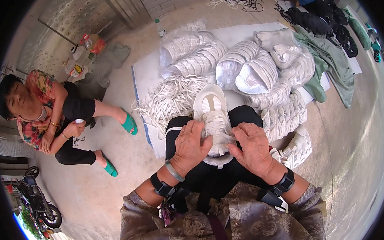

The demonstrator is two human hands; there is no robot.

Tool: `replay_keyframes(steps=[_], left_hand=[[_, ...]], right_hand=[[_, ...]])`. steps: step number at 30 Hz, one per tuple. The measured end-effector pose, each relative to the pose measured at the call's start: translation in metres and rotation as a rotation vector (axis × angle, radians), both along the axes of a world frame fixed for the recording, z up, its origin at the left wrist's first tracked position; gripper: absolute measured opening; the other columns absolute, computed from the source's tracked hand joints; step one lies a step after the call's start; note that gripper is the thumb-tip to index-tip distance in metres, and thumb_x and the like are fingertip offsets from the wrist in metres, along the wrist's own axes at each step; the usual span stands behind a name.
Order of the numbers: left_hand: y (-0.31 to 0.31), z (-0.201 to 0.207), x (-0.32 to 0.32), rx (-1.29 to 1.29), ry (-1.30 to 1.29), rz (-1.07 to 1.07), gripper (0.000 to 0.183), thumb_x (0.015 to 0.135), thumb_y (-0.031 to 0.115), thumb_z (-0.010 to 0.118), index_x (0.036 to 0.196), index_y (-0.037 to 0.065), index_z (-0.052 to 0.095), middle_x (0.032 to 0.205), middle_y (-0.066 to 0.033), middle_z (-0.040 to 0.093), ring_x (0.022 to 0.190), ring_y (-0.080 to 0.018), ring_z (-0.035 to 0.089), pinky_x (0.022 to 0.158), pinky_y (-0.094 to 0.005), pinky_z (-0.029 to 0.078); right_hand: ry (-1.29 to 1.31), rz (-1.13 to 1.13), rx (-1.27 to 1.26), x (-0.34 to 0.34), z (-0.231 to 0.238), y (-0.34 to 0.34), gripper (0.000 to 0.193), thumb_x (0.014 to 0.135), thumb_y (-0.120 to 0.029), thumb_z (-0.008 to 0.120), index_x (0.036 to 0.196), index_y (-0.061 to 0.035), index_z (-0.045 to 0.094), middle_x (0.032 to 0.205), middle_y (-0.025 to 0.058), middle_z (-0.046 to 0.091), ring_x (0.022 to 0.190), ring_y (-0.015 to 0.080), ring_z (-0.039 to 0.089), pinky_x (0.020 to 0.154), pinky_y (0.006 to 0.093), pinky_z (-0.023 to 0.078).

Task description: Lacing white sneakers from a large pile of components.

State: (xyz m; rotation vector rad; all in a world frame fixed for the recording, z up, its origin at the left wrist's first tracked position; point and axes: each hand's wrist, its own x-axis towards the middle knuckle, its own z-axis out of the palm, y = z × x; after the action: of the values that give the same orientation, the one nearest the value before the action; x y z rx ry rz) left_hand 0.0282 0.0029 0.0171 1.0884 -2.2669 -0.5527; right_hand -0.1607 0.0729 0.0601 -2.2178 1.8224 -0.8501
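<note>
A white sneaker point(211, 104) rests between my knees, toe pointing away from me. White shoelace point(217, 126) crosses its upper. At the shoe's left side is my left hand point(190, 145), its fingers curled and its thumb against the upper; a strand of lace sticks out to the left of it. My right hand point(253, 150) is on the other side, fingers bent and pinching a lace near the eyelets. Just beyond the shoe lies a big heap of loose white laces point(173, 99). Parts of the shoe's heel and of the lace ends are hidden by my hands.
Bundles of stacked white shoe parts point(191, 50), some in clear plastic, lie on a white sheet point(144, 74). Green cloth point(333, 71) and black bundles point(314, 22) are at far right. A seated person point(49, 108) is at left, near bottles point(75, 68) and a motorcycle point(40, 203).
</note>
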Motion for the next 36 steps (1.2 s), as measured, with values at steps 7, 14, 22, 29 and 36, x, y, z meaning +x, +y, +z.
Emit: replay_keyframes(steps=[7, 14, 22, 29, 36], left_hand=[[-0.002, -0.015, -0.003, 0.128, -0.016, 0.063, 0.036, 0.073, 0.017, 0.06, 0.1, -0.001, 0.045, 0.098, -0.0218, 0.05, 0.088, -0.0394, 0.053, 0.077, -0.0438, 0.045], [0.007, -0.017, -0.002, 0.119, -0.065, 0.063, 0.033, 0.075, 0.014, 0.057, 0.1, -0.002, 0.043, 0.097, -0.0242, 0.048, 0.084, -0.043, 0.053, 0.073, -0.0457, 0.046], [0.002, -0.01, 0.001, 0.18, -0.059, 0.016, 0.034, 0.075, 0.016, 0.057, 0.101, -0.001, 0.042, 0.098, -0.024, 0.047, 0.085, -0.0424, 0.054, 0.072, -0.0454, 0.047], [-0.001, -0.012, 0.003, 0.183, -0.083, 0.001, 0.036, 0.073, 0.018, 0.056, 0.1, -0.003, 0.044, 0.102, -0.0225, 0.046, 0.082, -0.0394, 0.057, 0.071, -0.044, 0.049], [0.0, -0.015, 0.006, 0.171, -0.073, -0.001, 0.036, 0.073, 0.017, 0.055, 0.1, -0.003, 0.043, 0.107, -0.0239, 0.045, 0.08, -0.0397, 0.058, 0.071, -0.0442, 0.05]], right_hand=[[0.067, 0.172, -0.075, 0.001, -0.053, -0.024, 0.019, 0.067, -0.009, 0.059, 0.086, -0.0076, 0.058, 0.081, 0.0071, 0.049, 0.08, 0.0255, 0.054, 0.069, 0.0374, 0.044], [0.089, 0.191, -0.019, 0.005, -0.053, -0.011, 0.02, 0.068, -0.007, 0.059, 0.088, -0.0071, 0.059, 0.09, 0.0085, 0.052, 0.086, 0.0257, 0.054, 0.07, 0.0365, 0.043], [-0.34, 0.111, -0.004, 0.001, -0.042, -0.026, 0.006, 0.074, -0.01, 0.062, 0.078, -0.005, 0.061, 0.08, 0.0081, 0.058, 0.075, 0.0281, 0.056, 0.065, 0.0386, 0.045], [0.143, 0.287, 0.031, 0.002, -0.036, -0.05, 0.006, 0.069, -0.009, 0.059, 0.075, -0.0089, 0.061, 0.077, 0.006, 0.057, 0.073, 0.0236, 0.06, 0.063, 0.036, 0.046], [0.491, 0.493, 0.148, 0.011, -0.022, -0.067, 0.008, 0.071, -0.01, 0.054, 0.074, -0.0091, 0.062, 0.079, 0.0064, 0.059, 0.074, 0.0214, 0.062, 0.065, 0.0355, 0.045]])
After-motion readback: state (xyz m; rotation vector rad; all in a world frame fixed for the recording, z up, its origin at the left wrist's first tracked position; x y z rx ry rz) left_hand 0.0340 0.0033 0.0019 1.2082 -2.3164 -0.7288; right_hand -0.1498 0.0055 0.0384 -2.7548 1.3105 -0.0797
